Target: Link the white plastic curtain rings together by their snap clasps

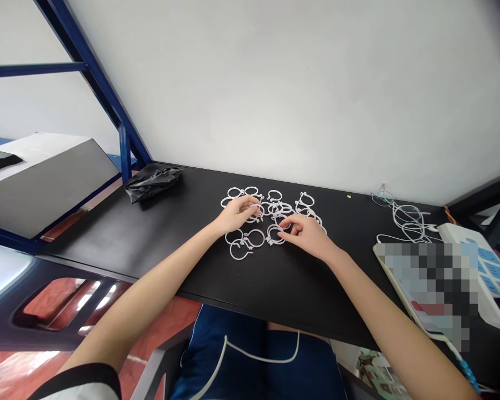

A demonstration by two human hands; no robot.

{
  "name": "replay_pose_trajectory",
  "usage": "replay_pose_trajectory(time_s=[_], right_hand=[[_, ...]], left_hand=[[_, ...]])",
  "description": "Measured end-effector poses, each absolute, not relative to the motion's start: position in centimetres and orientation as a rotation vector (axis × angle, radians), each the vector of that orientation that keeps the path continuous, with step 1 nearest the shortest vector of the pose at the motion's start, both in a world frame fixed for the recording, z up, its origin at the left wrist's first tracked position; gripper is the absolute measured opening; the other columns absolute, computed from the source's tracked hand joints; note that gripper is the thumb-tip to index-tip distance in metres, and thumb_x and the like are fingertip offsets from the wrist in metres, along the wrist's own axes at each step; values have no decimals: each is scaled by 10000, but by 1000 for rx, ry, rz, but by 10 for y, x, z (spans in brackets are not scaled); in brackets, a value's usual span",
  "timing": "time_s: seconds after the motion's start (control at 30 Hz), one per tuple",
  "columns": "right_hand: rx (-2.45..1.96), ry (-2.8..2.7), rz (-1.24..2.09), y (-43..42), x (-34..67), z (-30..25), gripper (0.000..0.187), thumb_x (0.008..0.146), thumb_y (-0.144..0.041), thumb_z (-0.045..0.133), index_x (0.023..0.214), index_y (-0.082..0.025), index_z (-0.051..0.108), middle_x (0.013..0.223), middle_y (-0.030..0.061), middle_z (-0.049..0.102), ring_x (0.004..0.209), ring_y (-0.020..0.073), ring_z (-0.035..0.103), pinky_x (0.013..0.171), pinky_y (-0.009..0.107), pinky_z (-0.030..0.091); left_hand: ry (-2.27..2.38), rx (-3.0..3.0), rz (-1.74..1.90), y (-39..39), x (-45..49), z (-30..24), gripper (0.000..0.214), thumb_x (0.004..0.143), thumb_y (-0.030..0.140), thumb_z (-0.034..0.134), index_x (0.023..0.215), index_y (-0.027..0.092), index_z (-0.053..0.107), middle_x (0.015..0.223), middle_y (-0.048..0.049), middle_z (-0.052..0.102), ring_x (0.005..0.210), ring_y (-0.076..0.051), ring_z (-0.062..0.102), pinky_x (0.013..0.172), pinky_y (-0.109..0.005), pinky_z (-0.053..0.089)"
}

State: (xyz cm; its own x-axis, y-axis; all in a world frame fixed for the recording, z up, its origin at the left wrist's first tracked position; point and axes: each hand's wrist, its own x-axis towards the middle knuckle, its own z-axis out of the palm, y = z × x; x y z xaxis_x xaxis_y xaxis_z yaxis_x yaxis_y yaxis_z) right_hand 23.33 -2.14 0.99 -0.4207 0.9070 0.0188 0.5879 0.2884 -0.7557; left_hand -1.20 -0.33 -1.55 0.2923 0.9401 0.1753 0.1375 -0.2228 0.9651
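Observation:
Many white plastic rings with small clasp ends [256, 238] lie in loose clusters on the black table [200, 216]. My left hand [238, 214] is over the left part of the cluster, its thumb and fingers closed on one white ring near the fingertips. To its right, my right hand [305, 234] hovers low with fingers curved and thumb apart, right beside a pair of overlapping rings [275, 234]. Its fingertips are close to these rings; whether they touch is hard to see. Further rings [306, 199] are behind and partly under the right hand.
A crumpled black plastic bag [154, 184] lies at the table's left end, near a blue metal frame [104, 89]. At right are a tangled white cable [408, 219], a blurred tablet-like device [425, 294] and a white power strip [485, 272]. A white wall [275, 100] stands behind.

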Motion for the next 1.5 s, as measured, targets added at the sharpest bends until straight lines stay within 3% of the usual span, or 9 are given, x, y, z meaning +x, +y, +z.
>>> replay_pose_trajectory(time_s=[0.2,0.4,0.5,0.63,0.77,0.9,1.1,1.27,1.5], right_hand=[[-1323,-2083,849,-20,231,3,133,785,-338,631,745,-219,676,730,22,696,612,161,620,615,314,511],[-1382,-1871,940,-17,239,9,183,764,-378,647,820,-208,684,819,61,705,689,201,646,518,295,512],[-1386,-1946,851,-12,248,12,139,752,-332,638,781,-204,683,766,45,691,668,186,622,552,296,496],[-1393,-2165,626,-9,255,10,95,739,-240,594,737,-217,686,751,22,687,703,178,604,634,305,469],[-1411,-2204,513,-11,252,8,122,750,-225,576,786,-231,692,872,33,712,790,197,616,656,308,464],[-1380,-2178,418,-12,248,7,130,764,-217,569,819,-235,686,883,42,712,814,211,614,666,317,460],[-1276,-2079,456,-15,245,5,172,811,-253,542,859,-216,703,761,43,658,686,183,591,610,303,438],[-1267,-2045,459,-17,243,6,171,827,-274,538,830,-219,701,693,23,612,602,157,547,579,291,423],[-1266,-2070,461,-17,241,6,174,829,-272,541,833,-207,703,658,14,600,567,142,515,559,280,403]], left_hand=[[1266,1945,1097,-7,-11,-14,151,888,269,547,982,186,630,948,-67,701,896,-195,658,702,-280,503],[1340,2096,1127,-6,-17,-9,171,844,221,557,975,195,664,1006,-67,688,974,-220,624,880,-366,487],[1125,2095,952,-7,-27,4,279,753,158,606,1024,198,660,1062,-58,701,987,-203,637,872,-326,487],[836,2021,534,-15,-43,28,402,683,114,621,1073,203,670,929,-33,721,656,-113,606,597,-211,480],[782,2021,336,-21,-50,40,340,653,137,699,985,209,712,860,-9,731,507,-64,509,482,-163,431],[793,2062,356,-20,-47,35,197,644,154,740,833,202,715,771,0,739,521,-84,577,479,-162,429],[926,2031,428,-15,-45,25,286,685,160,719,968,195,701,792,-19,756,548,-112,644,509,-195,458],[904,1920,619,-13,-44,26,196,735,267,741,905,174,709,832,-45,731,595,-106,632,522,-193,476],[952,1582,821,-12,-32,19,243,737,352,782,827,141,702,719,-27,665,628,-110,628,574,-209,558]])
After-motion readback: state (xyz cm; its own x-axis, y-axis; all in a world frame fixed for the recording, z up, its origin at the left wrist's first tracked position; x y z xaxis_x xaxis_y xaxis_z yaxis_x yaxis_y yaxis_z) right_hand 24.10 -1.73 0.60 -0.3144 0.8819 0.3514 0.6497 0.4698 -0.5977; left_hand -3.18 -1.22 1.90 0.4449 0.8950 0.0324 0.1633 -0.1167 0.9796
